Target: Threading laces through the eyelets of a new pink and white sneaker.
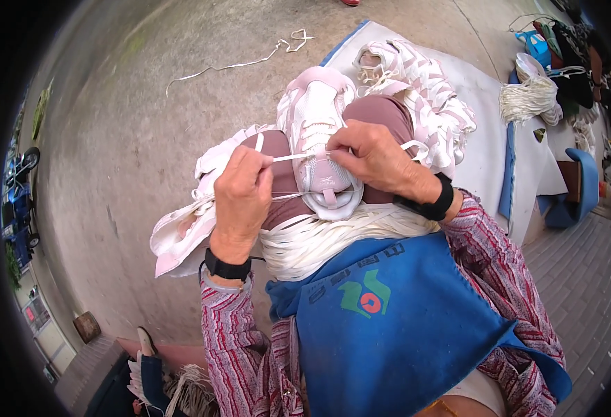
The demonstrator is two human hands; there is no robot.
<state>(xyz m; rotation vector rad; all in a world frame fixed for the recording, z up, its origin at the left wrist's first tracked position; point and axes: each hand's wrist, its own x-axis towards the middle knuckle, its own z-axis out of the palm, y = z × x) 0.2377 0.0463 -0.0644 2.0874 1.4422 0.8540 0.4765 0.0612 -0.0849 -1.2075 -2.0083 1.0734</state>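
A white and pale pink sneaker (320,132) rests between my knees, its heel and tongue end toward me. White lacing runs part way along it. My left hand (241,186) pinches a white shoelace (288,158) pulled taut to the left of the shoe. Over the right side of the tongue, my right hand (371,156) pinches the lace by the eyelets; a loose lace end sticks out beyond its knuckles. A bundle of white laces (333,240) lies across my lap on a blue apron (382,313).
More white and pink sneakers lie to the left (187,226) and in a pile (427,97) to the right on a pale sheet (469,76). A loose lace (250,64) lies on the concrete floor. Another lace bundle (528,99) and a blue chair (583,191) stand farther right.
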